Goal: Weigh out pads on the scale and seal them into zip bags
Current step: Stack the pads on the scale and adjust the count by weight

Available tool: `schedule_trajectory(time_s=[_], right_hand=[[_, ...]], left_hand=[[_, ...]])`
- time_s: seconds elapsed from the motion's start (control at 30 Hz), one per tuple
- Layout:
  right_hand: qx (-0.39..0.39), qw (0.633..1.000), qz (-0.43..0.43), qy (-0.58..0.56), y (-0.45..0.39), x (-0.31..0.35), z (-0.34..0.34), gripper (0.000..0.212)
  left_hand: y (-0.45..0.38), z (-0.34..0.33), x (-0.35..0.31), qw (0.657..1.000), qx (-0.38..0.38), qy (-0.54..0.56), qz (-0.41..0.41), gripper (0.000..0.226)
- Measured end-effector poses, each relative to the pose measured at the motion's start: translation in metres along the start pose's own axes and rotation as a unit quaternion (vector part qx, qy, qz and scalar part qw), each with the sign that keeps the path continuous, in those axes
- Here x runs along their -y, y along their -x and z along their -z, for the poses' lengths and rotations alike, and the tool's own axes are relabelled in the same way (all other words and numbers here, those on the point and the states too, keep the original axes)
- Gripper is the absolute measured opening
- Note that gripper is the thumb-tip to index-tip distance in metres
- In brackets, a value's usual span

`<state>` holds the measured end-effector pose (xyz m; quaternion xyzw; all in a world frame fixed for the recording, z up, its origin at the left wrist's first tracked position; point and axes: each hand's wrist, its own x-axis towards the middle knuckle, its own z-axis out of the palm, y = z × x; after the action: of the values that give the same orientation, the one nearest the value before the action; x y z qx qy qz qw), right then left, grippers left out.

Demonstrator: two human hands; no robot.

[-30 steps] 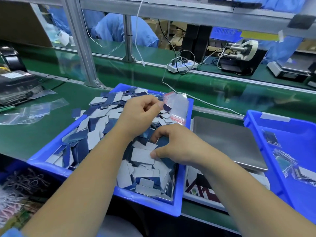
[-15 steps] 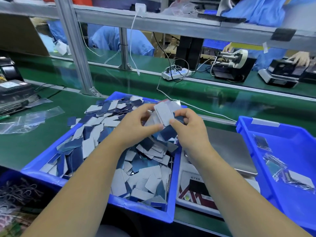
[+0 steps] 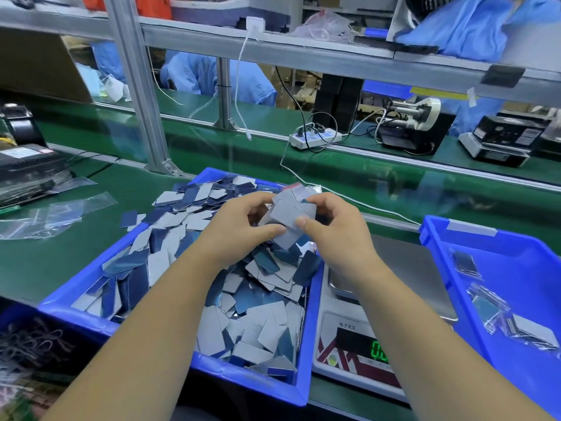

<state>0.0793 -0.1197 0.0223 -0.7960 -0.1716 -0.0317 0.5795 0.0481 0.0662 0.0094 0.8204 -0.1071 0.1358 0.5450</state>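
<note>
GRIP: my left hand (image 3: 243,229) and right hand (image 3: 337,235) pinched a stack of pads (image 3: 290,212) at frame centre, a zip bag (image 3: 299,189) behind, apparently squaring them | SOURCE: blue bin (image 3: 305,375) of loose pads directly below | SCALE (image 3: 406,268): right of bin, pan bare | BAGGED: second bin (image 3: 516,247), far right | SURFACE: green bench (image 3: 45,262), factory line.

Both hands (image 3: 291,229) grip pads (image 3: 290,212) over the bin (image 3: 306,344).
</note>
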Motion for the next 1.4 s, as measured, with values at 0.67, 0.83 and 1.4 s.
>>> schedule_trajectory(time_s=[0.67, 0.83, 1.4], right_hand=[[0.0, 0.95, -0.176, -0.256, 0.004, -0.003, 0.055, 0.012], [-0.048, 0.972, -0.167, -0.159, 0.008, -0.015, 0.111, 0.017], [0.048, 0.927, -0.045, 0.369, 0.016, -0.047, 0.143, 0.016]], left_hand=[[-0.007, 0.003, -0.001, 0.993, -0.017, 0.046, 0.103, 0.021], [-0.01, -0.003, -0.008, 0.947, 0.087, -0.279, 0.136, 0.005], [-0.044, -0.111, -0.055, 0.937, 0.188, -0.293, 0.004, 0.046]])
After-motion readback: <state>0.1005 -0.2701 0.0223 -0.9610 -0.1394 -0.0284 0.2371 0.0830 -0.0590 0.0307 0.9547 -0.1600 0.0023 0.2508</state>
